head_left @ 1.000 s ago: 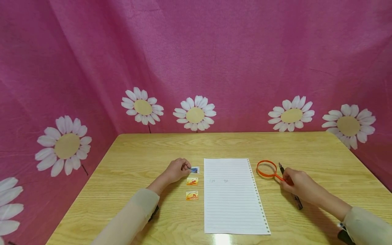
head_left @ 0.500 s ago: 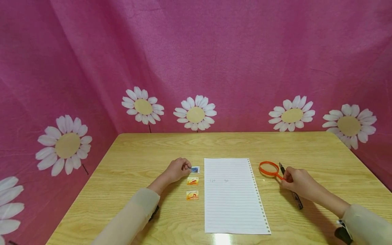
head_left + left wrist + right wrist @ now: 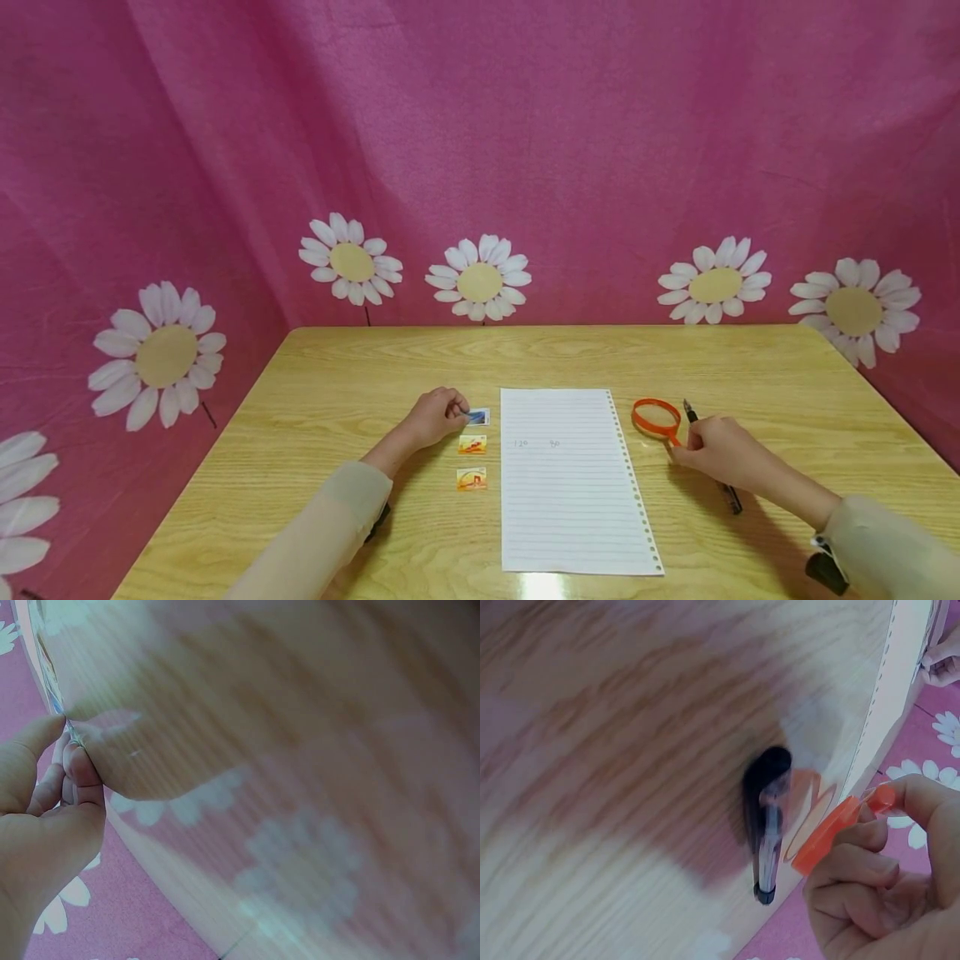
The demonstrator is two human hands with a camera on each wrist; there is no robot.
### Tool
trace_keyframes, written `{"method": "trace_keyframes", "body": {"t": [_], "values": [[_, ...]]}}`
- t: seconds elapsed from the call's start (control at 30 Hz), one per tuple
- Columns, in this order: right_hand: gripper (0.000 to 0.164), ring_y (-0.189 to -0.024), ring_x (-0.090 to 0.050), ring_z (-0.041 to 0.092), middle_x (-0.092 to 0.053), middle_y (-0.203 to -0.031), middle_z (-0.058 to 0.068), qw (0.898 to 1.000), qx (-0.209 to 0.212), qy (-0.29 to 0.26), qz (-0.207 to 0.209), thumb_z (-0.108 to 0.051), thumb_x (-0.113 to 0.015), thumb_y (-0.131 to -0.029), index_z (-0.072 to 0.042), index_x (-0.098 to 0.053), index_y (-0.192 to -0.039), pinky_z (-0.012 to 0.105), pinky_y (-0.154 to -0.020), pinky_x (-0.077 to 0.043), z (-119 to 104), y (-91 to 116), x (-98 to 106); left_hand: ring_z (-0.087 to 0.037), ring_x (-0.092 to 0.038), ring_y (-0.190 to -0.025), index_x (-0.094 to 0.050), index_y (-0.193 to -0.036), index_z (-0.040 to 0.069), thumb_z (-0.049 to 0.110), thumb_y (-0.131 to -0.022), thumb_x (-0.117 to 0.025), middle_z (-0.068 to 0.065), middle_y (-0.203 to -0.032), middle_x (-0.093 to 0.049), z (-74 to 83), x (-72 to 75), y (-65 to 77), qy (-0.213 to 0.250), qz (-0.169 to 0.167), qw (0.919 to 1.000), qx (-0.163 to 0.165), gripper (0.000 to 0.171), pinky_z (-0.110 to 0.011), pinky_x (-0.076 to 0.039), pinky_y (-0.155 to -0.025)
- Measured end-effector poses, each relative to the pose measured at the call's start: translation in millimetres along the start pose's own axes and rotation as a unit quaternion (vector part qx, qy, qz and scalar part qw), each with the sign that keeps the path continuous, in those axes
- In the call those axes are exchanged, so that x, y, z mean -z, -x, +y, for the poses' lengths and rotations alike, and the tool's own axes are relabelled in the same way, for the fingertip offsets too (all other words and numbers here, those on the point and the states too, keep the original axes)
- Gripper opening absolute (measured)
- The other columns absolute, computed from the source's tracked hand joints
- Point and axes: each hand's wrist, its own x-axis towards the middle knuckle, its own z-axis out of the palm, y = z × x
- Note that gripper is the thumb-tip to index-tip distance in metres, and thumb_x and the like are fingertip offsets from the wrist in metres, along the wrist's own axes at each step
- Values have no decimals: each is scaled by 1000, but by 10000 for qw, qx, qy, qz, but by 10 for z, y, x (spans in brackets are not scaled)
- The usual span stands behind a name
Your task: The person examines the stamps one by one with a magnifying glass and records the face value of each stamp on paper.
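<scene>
In the head view, my left hand (image 3: 437, 416) holds the left edge of a small blue stamp (image 3: 480, 416) between thumb and fingertips at the table. Two yellow-and-red stamps lie below it, a middle one (image 3: 472, 444) and a nearer one (image 3: 472, 479). My right hand (image 3: 722, 452) grips the handle of an orange magnifying glass (image 3: 672, 435), its ring towards the far side. The right wrist view shows the orange handle end (image 3: 883, 796) between thumb and index finger, other fingers curled. A black pen (image 3: 769, 825) lies close by, partly hidden under the right hand in the head view.
Lined paper (image 3: 573, 508) with holes down its right side lies between the hands, with handwritten numbers "120" and "80". The wooden table (image 3: 555, 354) meets a pink curtain (image 3: 585, 167) with daisies at its back edge.
My right hand has shifted slightly left, and the magnifying glass has turned so its handle points more towards me. The left hand and stamps stay where they were.
</scene>
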Motion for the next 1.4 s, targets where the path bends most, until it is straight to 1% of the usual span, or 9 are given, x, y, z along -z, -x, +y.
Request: {"method": "trace_keyframes", "body": {"t": [0.2, 0.5, 0.6, 0.87, 0.93, 1.1, 1.2, 1.27, 1.4], "values": [[31, -50, -32, 6, -37, -55, -7, 9998, 176, 135, 24, -19, -72, -82, -12, -50, -62, 20, -49, -26, -31, -25, -86, -13, -45, -77, -62, -93, 4, 6, -90, -67, -4, -83, -52, -2, 0, -6, -23, -1, 10000, 54, 6, -22, -37, -71], [30, -50, -31, 6, -35, -55, -7, 9992, -2, 262, -299, -20, -71, -83, -13, -50, -62, 20, -49, -24, -57, -24, -179, -14, -45, -79, -61, -94, 4, 6, -91, -67, -4, -84, -51, -8, -12, -18, 18, -26, 9999, 137, 6, -23, -37, -72], [31, -49, -30, 6, -35, -55, -7, 9990, 37, 275, -343, -20, -70, -85, -14, -50, -63, 20, -49, -24, -56, -11, -186, -14, -45, -78, -62, -94, 4, 6, -90, -67, -4, -84, -52, -5, -14, -19, 67, 8, 9998, 163, 7, -22, -37, -71], [33, -49, -29, 6, -34, -55, -7, 9990, 90, 284, -325, -18, -69, -87, -14, -46, -63, 20, -50, -24, -63, 3, -204, -13, -46, -77, -63, -94, 4, 5, -89, -68, -5, -84, -55, -13, -15, -9, 226, 124, 9996, 105, 8, -21, -38, -70], [33, -49, -29, 6, -34, -56, -6, 9990, 119, 295, -298, -19, -69, -87, -14, -46, -64, 20, -50, -24, -65, 12, -212, -13, -46, -77, -62, -94, 3, 5, -89, -68, -6, -84, -55, -25, -18, 6, 270, 184, 9995, 40, 8, -22, -38, -70], [28, -49, -31, 3, -41, -57, -6, 9994, 273, 186, 102, -20, -70, -88, -12, -51, -69, 19, -47, -27, -65, 50, -209, -13, -45, -77, -62, -94, 3, 5, -89, -68, -5, -84, -54, -39, -29, 50, 425, 310, 9986, 1, 8, -20, -37, -68], [21, -50, -32, 0, -46, -59, -6, 9979, 471, 15, 449, -16, -69, -88, -10, -54, -75, 19, -47, -30, -52, 67, -178, -13, -45, -77, -61, -94, 3, 5, -89, -68, -6, -85, -54, -24, -32, 80, 586, 374, 9976, 37, 8, -20, -37, -68], [15, -53, -32, -1, -47, -62, -6, 9954, 653, -114, 696, -10, -69, -87, -8, -56, -79, 19, -48, -32, -35, 71, -152, -13, -46, -77, -61, -95, 2, 5, -90, -67, -6, -87, -54, -5, -29, 109, 698, 437, 9966, 1, 9, -20, -38, -68], [14, -59, -34, -2, -47, -66, -4, 9893, 897, -189, 1136, -3, -70, -83, -4, -56, -85, 19, -51, -33, 10, 68, -117, -12, -47, -78, -61, -99, 0, 3, -90, -66, -8, -90, -55, 42, -30, 180, 833, 584, 9945, -262, 11, -19, -41, -68]]}}
